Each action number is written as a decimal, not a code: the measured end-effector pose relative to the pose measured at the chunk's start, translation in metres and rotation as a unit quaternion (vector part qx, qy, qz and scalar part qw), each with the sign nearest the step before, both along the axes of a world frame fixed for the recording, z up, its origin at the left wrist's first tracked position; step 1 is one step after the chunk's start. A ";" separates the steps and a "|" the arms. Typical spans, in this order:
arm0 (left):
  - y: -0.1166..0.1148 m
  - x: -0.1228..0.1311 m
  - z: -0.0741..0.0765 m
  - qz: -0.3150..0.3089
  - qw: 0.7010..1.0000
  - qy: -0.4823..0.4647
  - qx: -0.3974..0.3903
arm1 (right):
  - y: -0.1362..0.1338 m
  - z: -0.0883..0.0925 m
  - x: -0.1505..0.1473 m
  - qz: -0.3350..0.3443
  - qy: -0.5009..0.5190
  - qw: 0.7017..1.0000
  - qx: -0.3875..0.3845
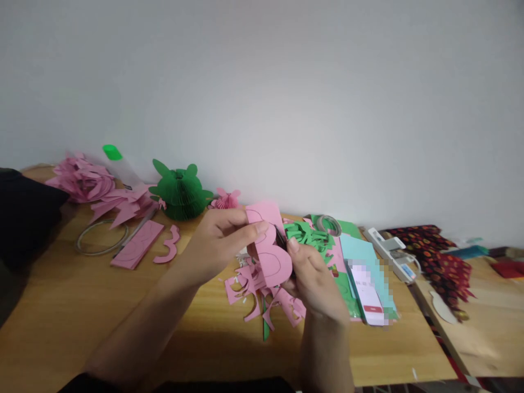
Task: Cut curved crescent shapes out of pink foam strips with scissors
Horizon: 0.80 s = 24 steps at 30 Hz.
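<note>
My left hand [223, 240] pinches a piece of pink paper [275, 265] between thumb and fingers. Curved pencil lines run across the paper, and its near edge is cut into rounded lobes. In my right hand [313, 273] are dark scissors [280, 238], mostly hidden by the fingers and paper; their blades meet the paper's right edge between two lobes. Below both hands lies a heap of pink paper offcuts [249, 289]. Green paper scraps [309, 234] are piled just beyond my right hand.
On the left are a folded pink strip [137, 245], a scalloped pink piece [168, 245], a tape ring [101, 237] and a green honeycomb paper ball [182, 188]. To the right lie a phone [368, 295], blue paper [360, 251] and a power strip [393, 255]. A wall stands behind.
</note>
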<state>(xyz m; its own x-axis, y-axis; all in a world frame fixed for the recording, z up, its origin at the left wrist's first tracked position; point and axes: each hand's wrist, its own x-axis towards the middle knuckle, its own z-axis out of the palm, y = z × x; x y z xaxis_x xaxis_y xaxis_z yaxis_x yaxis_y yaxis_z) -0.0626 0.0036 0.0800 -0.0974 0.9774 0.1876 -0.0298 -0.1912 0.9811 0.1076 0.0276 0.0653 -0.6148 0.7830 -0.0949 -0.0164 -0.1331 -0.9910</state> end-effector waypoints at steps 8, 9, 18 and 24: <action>0.001 0.000 0.003 0.010 0.999 0.032 -0.005 | 0.001 0.001 0.001 0.015 0.001 1.000 0.000; 0.001 -0.001 0.004 0.005 0.999 0.037 -0.007 | 0.001 0.001 0.001 0.017 -0.006 1.000 0.000; -0.002 -0.005 0.006 0.002 0.997 0.082 0.005 | 0.001 0.001 0.001 0.021 -0.024 0.999 0.017; -0.002 -0.004 0.005 0.013 0.999 0.043 0.015 | 0.001 0.001 0.003 0.017 -0.023 0.999 0.022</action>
